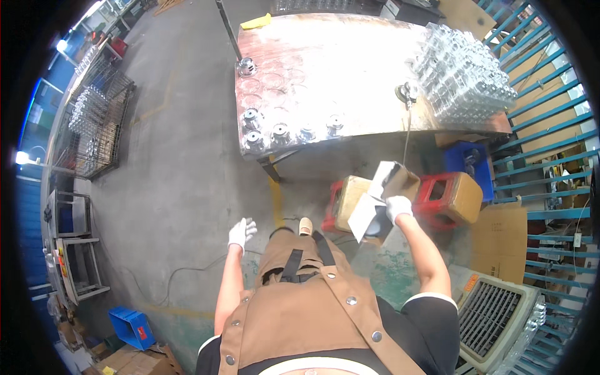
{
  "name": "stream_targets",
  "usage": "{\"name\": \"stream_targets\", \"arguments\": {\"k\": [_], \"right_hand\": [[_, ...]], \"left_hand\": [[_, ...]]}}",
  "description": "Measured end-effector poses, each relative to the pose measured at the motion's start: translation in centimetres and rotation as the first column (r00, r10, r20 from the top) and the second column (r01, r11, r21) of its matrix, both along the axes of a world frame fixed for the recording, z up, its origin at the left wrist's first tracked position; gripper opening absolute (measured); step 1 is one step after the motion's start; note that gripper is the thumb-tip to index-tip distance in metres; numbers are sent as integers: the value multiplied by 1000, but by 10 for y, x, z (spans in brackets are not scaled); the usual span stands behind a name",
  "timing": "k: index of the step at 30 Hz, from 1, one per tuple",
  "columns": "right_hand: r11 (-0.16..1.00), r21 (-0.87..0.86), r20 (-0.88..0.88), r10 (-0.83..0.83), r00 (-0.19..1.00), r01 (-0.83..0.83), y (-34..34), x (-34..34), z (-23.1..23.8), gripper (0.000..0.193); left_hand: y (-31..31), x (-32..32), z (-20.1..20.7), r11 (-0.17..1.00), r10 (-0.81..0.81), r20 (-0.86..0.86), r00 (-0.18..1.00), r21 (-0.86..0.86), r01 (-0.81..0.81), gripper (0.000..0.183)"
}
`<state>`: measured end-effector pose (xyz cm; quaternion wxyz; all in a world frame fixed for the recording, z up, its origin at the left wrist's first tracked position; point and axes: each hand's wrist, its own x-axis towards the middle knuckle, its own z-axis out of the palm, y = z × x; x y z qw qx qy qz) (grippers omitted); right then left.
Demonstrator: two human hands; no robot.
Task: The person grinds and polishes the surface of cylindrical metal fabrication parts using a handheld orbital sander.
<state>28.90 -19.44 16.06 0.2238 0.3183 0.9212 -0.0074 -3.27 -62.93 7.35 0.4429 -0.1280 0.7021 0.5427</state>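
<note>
The left hand (pixel 240 233), white-gloved, is free above the grey floor (pixel 194 212), its fingers loosely parted. The right hand (pixel 399 207), likewise gloved, grips the edge of an open white-and-brown carton (pixel 367 215); exact finger placement cannot be determined. The carton appears between two red stools (pixel 459 197), short of the table (pixel 356 62). Round metal parts (pixel 279 132) stand along the table's near edge.

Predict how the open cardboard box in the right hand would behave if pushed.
The cardboard box would probably flex: its flaps splay outward. It is likely light, since the right hand alone holds it.
</note>
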Motion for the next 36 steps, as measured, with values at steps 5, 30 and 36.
{"name": "stream_targets", "arguments": {"k": [5,30,36], "right_hand": [[996,64,-26,61,998,-59,61,-89,17,28],[999,-30,-67,-37,997,35,96,-91,-17,30],[998,14,-121,63,991,-62,106,-106,-15,28]], "left_hand": [[48,-77,40,985,-174,-182,968,-36,170,43],[-132,-11,4,790,267,305,914,-612,-27,42],[-154,23,4,803,316,292,903,-588,-91,42]]}}
